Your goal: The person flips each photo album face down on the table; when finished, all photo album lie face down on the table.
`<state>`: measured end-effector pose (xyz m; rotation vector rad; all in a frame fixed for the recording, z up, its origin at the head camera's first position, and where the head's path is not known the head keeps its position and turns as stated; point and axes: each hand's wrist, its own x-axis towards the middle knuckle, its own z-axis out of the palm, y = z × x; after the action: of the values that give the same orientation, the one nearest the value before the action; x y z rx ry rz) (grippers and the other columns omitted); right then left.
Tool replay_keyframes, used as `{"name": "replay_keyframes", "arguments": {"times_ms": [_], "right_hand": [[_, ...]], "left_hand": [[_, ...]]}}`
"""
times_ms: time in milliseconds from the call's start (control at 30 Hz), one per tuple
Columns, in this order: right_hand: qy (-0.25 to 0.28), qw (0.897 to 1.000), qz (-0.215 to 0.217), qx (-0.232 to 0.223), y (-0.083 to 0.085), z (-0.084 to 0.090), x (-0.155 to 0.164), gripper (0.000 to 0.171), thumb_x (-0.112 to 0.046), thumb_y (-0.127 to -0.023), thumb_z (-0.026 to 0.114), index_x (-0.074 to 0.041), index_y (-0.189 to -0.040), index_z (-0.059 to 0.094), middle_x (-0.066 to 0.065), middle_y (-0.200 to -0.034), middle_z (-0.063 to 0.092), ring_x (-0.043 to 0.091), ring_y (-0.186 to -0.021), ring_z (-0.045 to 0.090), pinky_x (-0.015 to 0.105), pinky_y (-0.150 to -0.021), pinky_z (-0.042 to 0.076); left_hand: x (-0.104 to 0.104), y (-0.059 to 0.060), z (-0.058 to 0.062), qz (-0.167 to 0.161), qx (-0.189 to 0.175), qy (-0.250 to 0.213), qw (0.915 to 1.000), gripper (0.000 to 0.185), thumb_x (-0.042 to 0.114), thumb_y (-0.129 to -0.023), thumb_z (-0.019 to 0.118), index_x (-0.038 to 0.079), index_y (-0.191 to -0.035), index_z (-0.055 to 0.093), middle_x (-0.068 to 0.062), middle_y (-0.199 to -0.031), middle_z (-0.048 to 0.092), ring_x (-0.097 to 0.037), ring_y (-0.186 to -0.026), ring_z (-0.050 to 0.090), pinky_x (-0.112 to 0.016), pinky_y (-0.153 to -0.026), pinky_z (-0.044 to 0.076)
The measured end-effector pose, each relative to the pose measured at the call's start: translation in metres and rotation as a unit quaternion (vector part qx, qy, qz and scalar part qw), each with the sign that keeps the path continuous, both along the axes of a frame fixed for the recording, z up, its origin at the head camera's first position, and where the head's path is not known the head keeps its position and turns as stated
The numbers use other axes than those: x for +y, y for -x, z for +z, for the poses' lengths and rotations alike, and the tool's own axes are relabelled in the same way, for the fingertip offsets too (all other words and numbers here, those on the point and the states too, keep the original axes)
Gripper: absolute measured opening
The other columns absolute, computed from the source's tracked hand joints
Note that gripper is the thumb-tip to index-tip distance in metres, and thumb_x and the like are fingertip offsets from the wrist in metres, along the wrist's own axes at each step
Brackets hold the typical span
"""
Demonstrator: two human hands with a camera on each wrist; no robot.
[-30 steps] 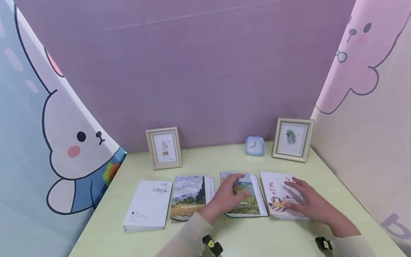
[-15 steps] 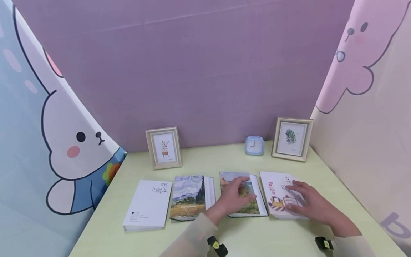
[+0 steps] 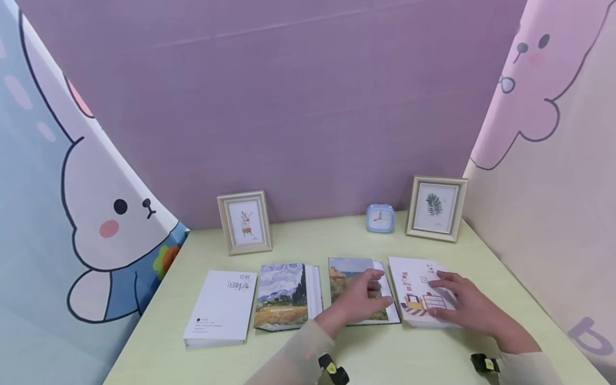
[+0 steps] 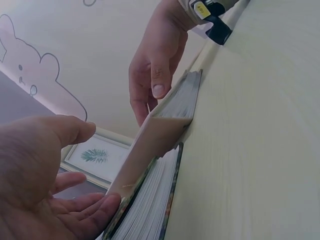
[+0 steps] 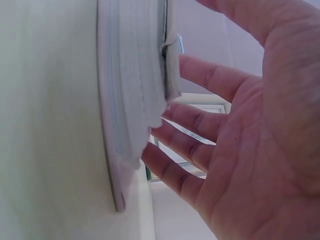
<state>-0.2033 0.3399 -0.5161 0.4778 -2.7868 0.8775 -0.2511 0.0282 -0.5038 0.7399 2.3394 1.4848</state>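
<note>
Four books lie in a row on a pale green table (image 3: 385,353). My left hand (image 3: 361,299) rests flat on the third book (image 3: 346,272), which has a painted landscape cover, with its fingers reaching that book's right edge. In the left wrist view my left hand (image 4: 50,190) has straight fingers against the page block (image 4: 150,205). My right hand (image 3: 464,307) lies on the fourth book (image 3: 414,283), white with pink drawings, fingers spread. In the right wrist view my right hand (image 5: 240,150) is beside that book's pages (image 5: 132,100).
A white book (image 3: 221,307) and a book with a swirling-sky cover (image 3: 284,294) lie to the left. At the back stand two framed pictures (image 3: 244,222) (image 3: 435,207) and a small blue clock (image 3: 380,217). Cartoon panels wall in both sides.
My left hand has slid to the right across the painted book toward its right edge. My right hand has stayed almost where it was on the white book.
</note>
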Motion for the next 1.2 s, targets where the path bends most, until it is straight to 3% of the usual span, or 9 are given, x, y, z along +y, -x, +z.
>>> {"name": "replay_keyframes", "arguments": {"times_ms": [300,567,733,1033,1133,1200], "right_hand": [[0.007,1.000,-0.012,-0.011,0.003,-0.004,0.003,0.063,-0.041,-0.078,0.092,-0.008,-0.128,0.072,0.027,-0.148,0.049,0.056,-0.132,0.043,0.074,-0.102,0.038],[0.010,1.000,-0.007,-0.010,0.003,-0.006,0.003,0.066,-0.043,-0.079,0.092,-0.009,-0.131,0.070,0.028,-0.148,0.049,0.059,-0.132,0.042,0.079,-0.101,0.037],[0.012,1.000,-0.013,-0.015,0.003,-0.005,0.002,0.065,-0.042,-0.079,0.091,-0.010,-0.131,0.070,0.027,-0.149,0.048,0.059,-0.133,0.040,0.080,-0.102,0.035],[0.030,0.999,-0.010,-0.007,0.003,-0.004,0.003,0.061,-0.036,-0.081,0.091,-0.008,-0.131,0.069,0.027,-0.147,0.050,0.059,-0.132,0.042,0.082,-0.100,0.034],[0.036,0.999,-0.012,-0.006,0.003,-0.005,0.005,0.061,-0.036,-0.083,0.089,-0.008,-0.133,0.068,0.027,-0.147,0.049,0.057,-0.130,0.045,0.077,-0.099,0.043],[0.042,0.999,-0.012,-0.006,0.004,-0.005,0.006,0.060,-0.035,-0.085,0.088,-0.009,-0.135,0.066,0.027,-0.148,0.049,0.054,-0.129,0.049,0.066,-0.097,0.052]], "left_hand": [[0.012,-0.003,0.002,-0.007,-0.013,0.025,0.9996,0.063,0.035,-0.095,0.079,0.014,-0.149,0.053,-0.002,-0.134,0.065,-0.011,-0.116,0.063,-0.027,-0.098,0.054],[0.019,-0.009,0.004,-0.044,-0.050,-0.002,0.9978,0.065,0.028,-0.093,0.081,0.012,-0.149,0.052,-0.002,-0.129,0.066,-0.010,-0.112,0.064,-0.024,-0.094,0.055],[0.021,-0.012,0.004,-0.040,-0.054,-0.014,0.9977,0.064,0.027,-0.092,0.082,0.019,-0.149,0.053,-0.001,-0.124,0.067,-0.011,-0.111,0.065,-0.025,-0.092,0.056],[0.027,-0.018,0.002,-0.021,-0.053,-0.054,0.9969,0.058,0.012,-0.094,0.079,0.025,-0.145,0.057,0.003,-0.142,0.060,-0.012,-0.110,0.066,-0.022,-0.086,0.057],[0.028,-0.019,0.003,-0.019,-0.054,-0.074,0.9956,0.056,0.008,-0.094,0.078,0.027,-0.143,0.057,0.006,-0.143,0.059,-0.016,-0.113,0.066,-0.021,-0.084,0.057],[0.029,-0.019,0.003,-0.016,-0.059,-0.089,0.9942,0.059,0.005,-0.094,0.077,0.028,-0.144,0.056,0.007,-0.145,0.057,-0.019,-0.115,0.066,-0.021,-0.083,0.058]]}}
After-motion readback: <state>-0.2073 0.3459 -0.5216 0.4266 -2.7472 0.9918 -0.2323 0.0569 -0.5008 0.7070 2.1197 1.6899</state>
